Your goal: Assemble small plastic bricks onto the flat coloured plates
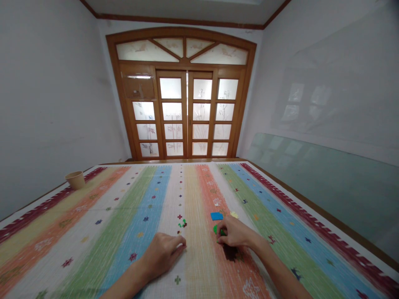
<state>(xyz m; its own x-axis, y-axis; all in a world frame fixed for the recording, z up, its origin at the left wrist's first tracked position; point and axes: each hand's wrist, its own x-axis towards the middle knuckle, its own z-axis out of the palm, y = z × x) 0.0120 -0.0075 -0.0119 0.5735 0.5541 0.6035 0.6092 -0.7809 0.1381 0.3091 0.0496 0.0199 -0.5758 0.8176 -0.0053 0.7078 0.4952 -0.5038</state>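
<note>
Our right hand [236,233] is bent over the cloth with its fingers drawn in to a pinch. The fingertips [223,232] close on a bright green piece [215,229], which sticks out on the side toward our left hand. It looks like flat plastic, but the fingers hide most of it, so we cannot make out its full shape. Just below the hand lies a dark patch [231,253], either a dark piece or a shadow; we cannot tell which.

Our left hand [162,255] rests further left, curled, with its fingertips [183,246] down near the cloth. We cannot tell if it has hold of anything.

Between the hands, a little beyond them, sits a small cluster of green and dark bits [182,224]. Just beyond the right hand lie a flat blue piece [216,216] and, beside it, a pale yellow piece [234,214].

All of this is on a striped, multicoloured cloth [199,187] that covers the bench. A tan paper cup [75,180] stands at its far left edge. Beyond the bench are wooden glazed doors [183,99], and a large glass pane [305,182] leans against the right wall.
</note>
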